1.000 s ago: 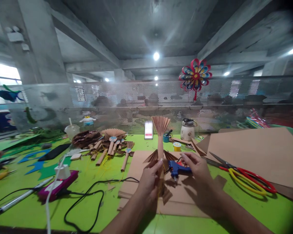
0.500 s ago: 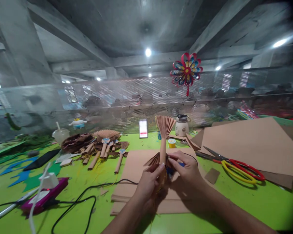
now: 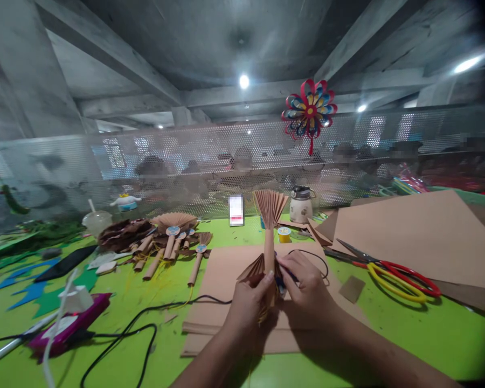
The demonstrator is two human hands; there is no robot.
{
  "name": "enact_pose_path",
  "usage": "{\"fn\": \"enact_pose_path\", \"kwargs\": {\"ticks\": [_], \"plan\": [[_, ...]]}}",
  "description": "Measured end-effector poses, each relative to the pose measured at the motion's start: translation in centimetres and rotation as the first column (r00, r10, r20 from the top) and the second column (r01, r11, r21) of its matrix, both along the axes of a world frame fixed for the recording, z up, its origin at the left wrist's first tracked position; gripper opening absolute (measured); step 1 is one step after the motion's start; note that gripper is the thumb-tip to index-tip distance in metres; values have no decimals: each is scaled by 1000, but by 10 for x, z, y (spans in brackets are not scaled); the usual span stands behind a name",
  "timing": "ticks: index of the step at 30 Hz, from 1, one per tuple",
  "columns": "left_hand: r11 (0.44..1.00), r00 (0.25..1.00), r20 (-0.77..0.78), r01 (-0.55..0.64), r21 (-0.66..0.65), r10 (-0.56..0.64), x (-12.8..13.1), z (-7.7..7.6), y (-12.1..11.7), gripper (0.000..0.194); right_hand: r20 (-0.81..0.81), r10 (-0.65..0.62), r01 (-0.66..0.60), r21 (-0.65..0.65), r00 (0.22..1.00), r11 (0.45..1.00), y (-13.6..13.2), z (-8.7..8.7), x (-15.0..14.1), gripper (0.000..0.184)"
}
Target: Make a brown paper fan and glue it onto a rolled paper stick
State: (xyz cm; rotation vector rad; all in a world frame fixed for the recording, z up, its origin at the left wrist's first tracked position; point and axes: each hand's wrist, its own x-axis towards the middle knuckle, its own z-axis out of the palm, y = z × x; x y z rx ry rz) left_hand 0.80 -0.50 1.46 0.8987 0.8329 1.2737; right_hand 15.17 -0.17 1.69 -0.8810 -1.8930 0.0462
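Observation:
My left hand (image 3: 246,304) is closed round the lower part of a brown paper craft (image 3: 269,242), a rolled tube with a pleated fan on top and small pleated wings at its sides. The craft stands upright over a brown cardboard sheet (image 3: 222,275). My right hand (image 3: 307,288) is closed beside the tube, against its right wing. A bit of the blue glue gun (image 3: 280,281) shows between the two hands; the rest is hidden under my right fingers. Its black cord (image 3: 309,252) loops behind that hand.
Red and yellow scissors (image 3: 392,275) lie on large cardboard sheets (image 3: 420,237) at the right. Several finished paper crafts (image 3: 173,242) are piled at the left. A pink power strip (image 3: 70,323) and black cables (image 3: 145,328) lie front left. A phone (image 3: 236,210) and a jar (image 3: 300,205) stand by the mesh screen.
My right hand has closed over the glue gun that lay on the cardboard and brought it against the craft. The view has shifted slightly right and down.

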Motion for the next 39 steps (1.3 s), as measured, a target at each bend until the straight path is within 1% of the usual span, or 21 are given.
{"fn": "enact_pose_path", "kwargs": {"ticks": [4,8,11,15,20,25,31,35,39], "plan": [[999,1000,-5,-21,-31,21,2,-5,2,42,86,-8,5,35,996,999,1,-7,-2,17],[999,1000,3,-29,-45,29,3,-10,4,47,127,-55,49,54,990,997,0,-9,-5,22],[999,1000,-9,-23,-40,23,3,-9,3,47,131,-51,46,46,990,998,-1,-8,-5,24],[999,999,0,-32,-24,32,4,-2,-1,47,134,-24,21,24,991,999,-1,-8,-4,22],[998,999,-25,-28,-62,27,3,0,-1,54,89,4,-6,17,996,1000,0,-9,-4,24],[999,999,-21,-32,-34,32,3,-2,0,52,52,25,-23,-38,998,999,-2,-7,-4,28],[999,1000,-8,-14,-35,14,3,-3,-1,49,10,53,-52,-34,999,998,-3,-7,-6,30],[999,1000,-17,-27,-34,26,2,-2,-1,52,1,45,-45,-58,999,997,-2,-10,-6,29],[1000,1000,-9,-6,-17,6,1,-4,1,49,-6,45,-46,-57,999,997,-2,-11,-7,32]]}}
